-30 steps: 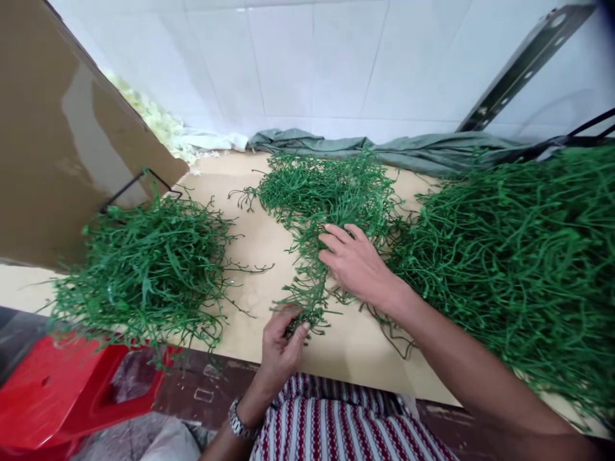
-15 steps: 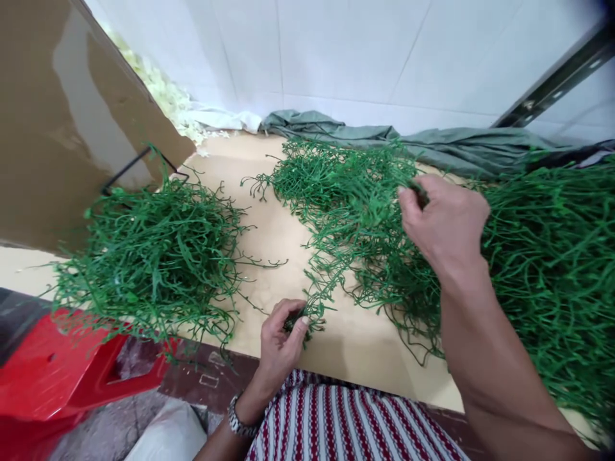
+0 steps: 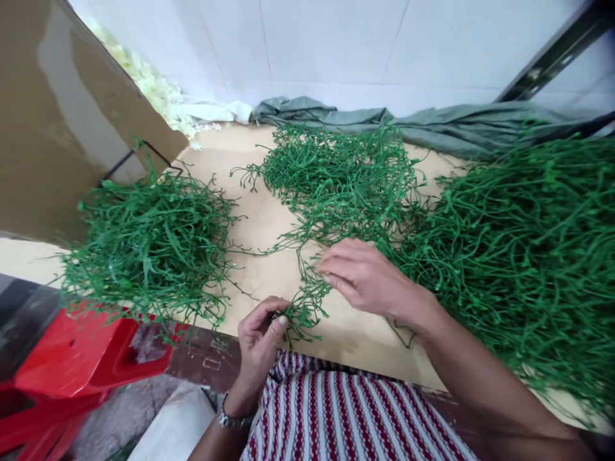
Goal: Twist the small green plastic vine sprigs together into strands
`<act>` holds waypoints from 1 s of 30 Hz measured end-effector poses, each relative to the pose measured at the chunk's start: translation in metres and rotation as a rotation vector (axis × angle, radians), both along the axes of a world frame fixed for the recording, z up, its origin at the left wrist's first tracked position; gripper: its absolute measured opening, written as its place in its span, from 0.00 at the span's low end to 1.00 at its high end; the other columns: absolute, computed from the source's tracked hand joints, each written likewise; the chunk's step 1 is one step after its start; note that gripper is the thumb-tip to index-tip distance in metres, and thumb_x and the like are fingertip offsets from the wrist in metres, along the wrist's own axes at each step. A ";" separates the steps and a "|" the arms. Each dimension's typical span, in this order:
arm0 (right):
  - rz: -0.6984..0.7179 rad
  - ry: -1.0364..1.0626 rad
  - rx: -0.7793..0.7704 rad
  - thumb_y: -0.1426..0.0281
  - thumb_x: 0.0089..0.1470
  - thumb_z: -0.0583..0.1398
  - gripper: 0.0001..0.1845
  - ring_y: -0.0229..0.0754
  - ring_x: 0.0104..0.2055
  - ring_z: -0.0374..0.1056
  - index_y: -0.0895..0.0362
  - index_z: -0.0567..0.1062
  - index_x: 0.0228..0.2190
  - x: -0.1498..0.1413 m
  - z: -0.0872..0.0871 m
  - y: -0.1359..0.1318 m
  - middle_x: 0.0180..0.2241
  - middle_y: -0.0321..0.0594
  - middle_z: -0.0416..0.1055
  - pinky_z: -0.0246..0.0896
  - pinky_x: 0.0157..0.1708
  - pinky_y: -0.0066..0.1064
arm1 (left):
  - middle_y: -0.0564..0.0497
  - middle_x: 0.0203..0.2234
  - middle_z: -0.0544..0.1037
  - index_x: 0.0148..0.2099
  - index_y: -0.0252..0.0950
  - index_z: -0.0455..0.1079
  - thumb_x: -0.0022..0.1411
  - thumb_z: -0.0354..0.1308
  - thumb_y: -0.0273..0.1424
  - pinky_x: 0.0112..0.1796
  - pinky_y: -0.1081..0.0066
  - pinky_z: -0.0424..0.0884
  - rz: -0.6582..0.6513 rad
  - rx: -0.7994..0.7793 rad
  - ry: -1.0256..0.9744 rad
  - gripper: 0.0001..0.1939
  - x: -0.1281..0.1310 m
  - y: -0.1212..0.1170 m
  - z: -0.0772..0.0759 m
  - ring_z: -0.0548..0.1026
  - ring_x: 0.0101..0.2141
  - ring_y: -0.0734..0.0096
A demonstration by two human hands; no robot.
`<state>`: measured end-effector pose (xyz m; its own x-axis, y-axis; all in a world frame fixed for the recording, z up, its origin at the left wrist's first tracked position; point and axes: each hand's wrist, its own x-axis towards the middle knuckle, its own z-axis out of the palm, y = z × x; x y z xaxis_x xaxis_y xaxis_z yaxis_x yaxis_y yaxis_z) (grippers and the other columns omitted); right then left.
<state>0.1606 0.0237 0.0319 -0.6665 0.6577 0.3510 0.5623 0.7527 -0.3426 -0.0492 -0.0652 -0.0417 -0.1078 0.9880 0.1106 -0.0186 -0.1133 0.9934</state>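
Observation:
Near the table's front edge my left hand (image 3: 262, 333) is closed round a small bunch of thin green artificial-looking stems (image 3: 306, 312), their tips fanning out to the right. Just above and right of it, my right hand (image 3: 365, 275) has its fingers pinched together at the stems beside the bunch. What lies between those fingertips is mostly hidden, but green strands show at them. Beyond my hands spreads a loose middle pile of the same stems (image 3: 336, 173). A dense heap (image 3: 538, 256) fills the right side, and another tangled pile (image 3: 158, 250) sits at the left.
A brown cardboard sheet (image 3: 72, 128) stands at the left, with pale yellow pieces (image 3: 144, 80) behind it. Grey-green cloth (image 3: 336, 118) runs along the white wall. Below the table's left edge is a red plastic stool (image 3: 72, 352). A metal bar (image 3: 542, 64) slants at the upper right.
My right hand has come down and left from the middle pile to the bunch at my left hand. My left hand keeps its hold, a little further left in view.

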 end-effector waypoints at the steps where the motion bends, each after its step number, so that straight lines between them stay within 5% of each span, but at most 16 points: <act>1: 0.048 -0.003 -0.062 0.75 0.54 0.55 0.07 0.42 0.38 0.63 0.58 0.74 0.32 -0.002 -0.006 -0.004 0.34 0.42 0.70 0.58 0.39 0.35 | 0.50 0.31 0.75 0.37 0.37 0.73 0.53 0.57 0.27 0.38 0.72 0.67 0.001 -0.003 -0.027 0.07 0.000 0.000 -0.001 0.71 0.35 0.69; 8: 0.126 0.073 -0.171 0.75 0.55 0.54 0.07 0.40 0.35 0.62 0.59 0.72 0.30 -0.005 -0.026 -0.011 0.31 0.41 0.69 0.58 0.39 0.35 | 0.49 0.30 0.76 0.35 0.36 0.74 0.50 0.59 0.28 0.36 0.72 0.66 0.033 -0.006 -0.117 0.07 0.002 0.010 0.002 0.71 0.34 0.68; 17: -0.031 0.314 0.009 0.79 0.52 0.54 0.07 0.41 0.33 0.63 0.58 0.71 0.31 0.009 -0.018 -0.023 0.29 0.41 0.69 0.60 0.33 0.35 | 0.56 0.20 0.69 0.27 0.35 0.68 0.41 0.62 0.25 0.25 0.79 0.61 0.171 -0.256 -0.473 0.07 0.012 0.030 0.018 0.65 0.21 0.80; 20: -0.074 0.364 0.083 0.81 0.50 0.54 0.11 0.40 0.33 0.64 0.57 0.71 0.33 0.013 -0.013 -0.028 0.29 0.41 0.68 0.61 0.31 0.34 | 0.55 0.22 0.71 0.26 0.34 0.67 0.43 0.62 0.25 0.30 0.77 0.64 0.215 -0.222 -0.518 0.06 0.018 0.040 0.024 0.68 0.25 0.79; 27: -0.161 0.290 0.156 0.81 0.50 0.55 0.10 0.40 0.31 0.63 0.58 0.71 0.33 0.023 0.004 -0.032 0.28 0.41 0.67 0.61 0.30 0.32 | 0.49 0.33 0.74 0.39 0.34 0.69 0.53 0.58 0.30 0.40 0.71 0.65 0.079 -0.156 -0.168 0.09 0.023 0.059 0.032 0.71 0.36 0.71; 30: -0.184 0.222 0.137 0.80 0.52 0.54 0.08 0.40 0.31 0.63 0.58 0.70 0.33 0.024 0.007 -0.030 0.28 0.42 0.67 0.61 0.31 0.33 | 0.46 0.41 0.72 0.46 0.35 0.67 0.57 0.55 0.30 0.45 0.67 0.62 0.171 0.002 0.147 0.14 0.019 0.056 0.045 0.69 0.43 0.67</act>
